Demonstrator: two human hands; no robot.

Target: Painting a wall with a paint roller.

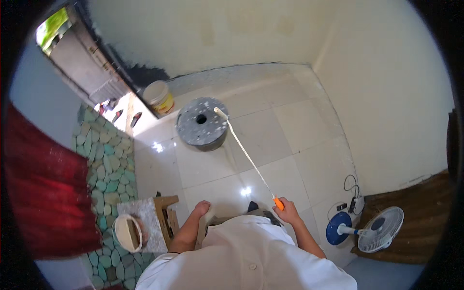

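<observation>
My right hand (288, 211) is closed around the orange handle of a paint roller (250, 156). The roller's long, pale, paint-coated rod slants up and left, and its small cream head (220, 113) appears over the right side of a paint-speckled grey spool (192, 128) with a round centre hole; whether they touch cannot be told. At the lower left, my left hand (202, 208) is held in front of me with the fingers curled and nothing visible in it. Left of that arm, a bucket (127, 233) of cream paint with a wooden piece in it rests on a splattered wooden stand (150, 214).
A plastic bucket (158, 97) stands near the open doorway at the upper left. A fan (380, 229) with a blue base and cables is at the lower right. A red curtain (50, 188) hangs left of the pebble-patterned strip. Cream walls meet the tiled floor ahead.
</observation>
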